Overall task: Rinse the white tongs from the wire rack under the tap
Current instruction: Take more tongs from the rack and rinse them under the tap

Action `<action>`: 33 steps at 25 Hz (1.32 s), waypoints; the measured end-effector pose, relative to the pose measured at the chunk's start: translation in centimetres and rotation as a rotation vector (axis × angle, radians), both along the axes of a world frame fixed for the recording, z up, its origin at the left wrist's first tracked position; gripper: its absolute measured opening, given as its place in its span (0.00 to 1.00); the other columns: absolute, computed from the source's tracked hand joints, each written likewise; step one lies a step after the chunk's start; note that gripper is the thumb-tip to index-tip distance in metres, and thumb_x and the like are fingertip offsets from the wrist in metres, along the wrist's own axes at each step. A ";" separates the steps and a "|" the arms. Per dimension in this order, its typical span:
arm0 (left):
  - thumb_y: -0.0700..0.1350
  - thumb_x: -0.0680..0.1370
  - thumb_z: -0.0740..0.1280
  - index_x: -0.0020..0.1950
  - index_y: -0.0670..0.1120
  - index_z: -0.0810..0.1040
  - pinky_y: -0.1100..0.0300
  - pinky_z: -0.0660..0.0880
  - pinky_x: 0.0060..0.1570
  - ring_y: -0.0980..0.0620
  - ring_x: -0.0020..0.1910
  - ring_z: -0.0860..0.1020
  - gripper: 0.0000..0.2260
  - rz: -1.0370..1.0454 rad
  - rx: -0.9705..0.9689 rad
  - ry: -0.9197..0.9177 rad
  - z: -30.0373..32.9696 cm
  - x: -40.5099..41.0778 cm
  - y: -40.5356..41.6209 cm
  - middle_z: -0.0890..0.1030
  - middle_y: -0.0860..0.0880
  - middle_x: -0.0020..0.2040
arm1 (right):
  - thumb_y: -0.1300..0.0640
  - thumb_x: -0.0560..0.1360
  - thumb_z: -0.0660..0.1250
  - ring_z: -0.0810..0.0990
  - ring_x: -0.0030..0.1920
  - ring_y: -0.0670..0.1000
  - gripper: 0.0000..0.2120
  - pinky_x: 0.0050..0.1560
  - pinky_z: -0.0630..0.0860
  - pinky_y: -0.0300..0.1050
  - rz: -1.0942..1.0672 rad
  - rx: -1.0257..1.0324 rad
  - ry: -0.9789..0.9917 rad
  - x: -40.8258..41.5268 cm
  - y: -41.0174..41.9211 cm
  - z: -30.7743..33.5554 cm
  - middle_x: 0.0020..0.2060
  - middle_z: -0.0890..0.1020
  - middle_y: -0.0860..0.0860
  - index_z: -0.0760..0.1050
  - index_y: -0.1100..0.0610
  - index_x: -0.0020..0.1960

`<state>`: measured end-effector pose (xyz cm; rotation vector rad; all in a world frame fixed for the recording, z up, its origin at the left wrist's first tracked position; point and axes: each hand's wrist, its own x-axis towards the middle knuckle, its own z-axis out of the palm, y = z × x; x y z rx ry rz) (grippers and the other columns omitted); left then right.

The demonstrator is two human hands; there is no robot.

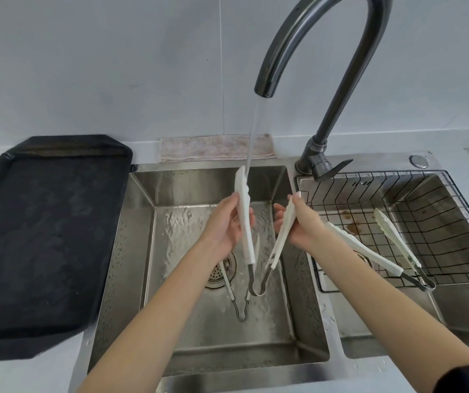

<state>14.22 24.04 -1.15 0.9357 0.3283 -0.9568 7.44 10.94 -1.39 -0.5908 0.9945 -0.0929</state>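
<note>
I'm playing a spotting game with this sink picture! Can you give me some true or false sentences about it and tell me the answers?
1. Water is running from the tap. True.
2. The stream lands on the tongs arm in the right hand. False: it hits the tip of the arm held by the left hand.
3. The held tongs are spread open, hinge pointing down. True.
4. The wire rack has nothing in it. False: another pair of white tongs lies there.
5. A third pair of tongs lies on the sink floor near the drain. True.
6. The black tray sits right of the sink. False: it is on the left.
</note>
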 end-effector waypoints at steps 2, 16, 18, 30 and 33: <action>0.42 0.79 0.61 0.50 0.41 0.74 0.64 0.78 0.31 0.53 0.36 0.74 0.05 -0.030 -0.058 -0.009 0.7 0.1 -0.3 0.75 0.46 0.39 | 0.48 0.81 0.53 0.69 0.32 0.47 0.15 0.23 0.71 0.35 0.024 0.035 0.022 0.0 0.6 -0.8 0.39 0.73 0.54 0.69 0.60 0.48; 0.55 0.78 0.60 0.50 0.46 0.73 0.61 0.74 0.30 0.53 0.33 0.73 0.12 -0.198 0.236 -0.175 4.3 2.1 -4.2 0.76 0.48 0.37 | 0.46 0.81 0.52 0.67 0.29 0.46 0.17 0.20 0.70 0.35 0.047 0.136 -0.053 1.1 1.1 -2.2 0.35 0.71 0.53 0.68 0.60 0.55; 0.50 0.79 0.59 0.54 0.45 0.72 0.62 0.73 0.28 0.54 0.32 0.72 0.10 -0.191 0.153 -0.178 4.3 2.4 -3.7 0.75 0.48 0.37 | 0.48 0.81 0.53 0.67 0.30 0.47 0.16 0.23 0.70 0.35 0.059 0.048 -0.041 1.4 1.0 -1.5 0.36 0.71 0.53 0.70 0.60 0.49; 0.47 0.81 0.56 0.47 0.50 0.74 0.63 0.68 0.40 0.55 0.38 0.72 0.08 0.306 -0.016 0.086 1.1 4.2 3.1 0.74 0.50 0.44 | 0.52 0.75 0.66 0.70 0.22 0.40 0.12 0.27 0.72 0.33 0.268 -0.550 -0.147 5.8 3.2 4.7 0.32 0.73 0.47 0.71 0.57 0.55; 0.49 0.81 0.54 0.56 0.51 0.72 0.57 0.70 0.51 0.53 0.48 0.75 0.09 0.265 -0.031 0.046 1.1 3.9 3.3 0.75 0.49 0.51 | 0.48 0.77 0.62 0.68 0.27 0.42 0.12 0.29 0.69 0.34 0.259 -0.662 -0.116 6.4 3.7 5.0 0.32 0.71 0.47 0.69 0.54 0.56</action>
